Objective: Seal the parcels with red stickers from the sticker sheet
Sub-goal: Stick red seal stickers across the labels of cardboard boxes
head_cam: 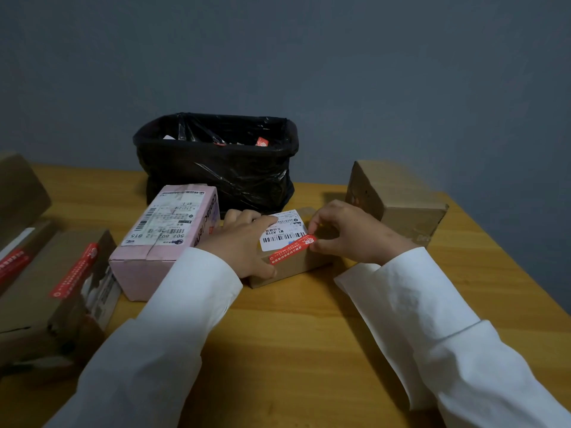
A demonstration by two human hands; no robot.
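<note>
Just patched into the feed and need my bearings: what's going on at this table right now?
A person in white sleeves is sealing a small brown cardboard parcel on the wooden table. The left hand holds the parcel down, while the right hand pinches one end of a long red sticker lying across the parcel's white shipping label. A pink box sits just left of it, and a brown parcel already bearing a red sticker lies at far left.
</note>
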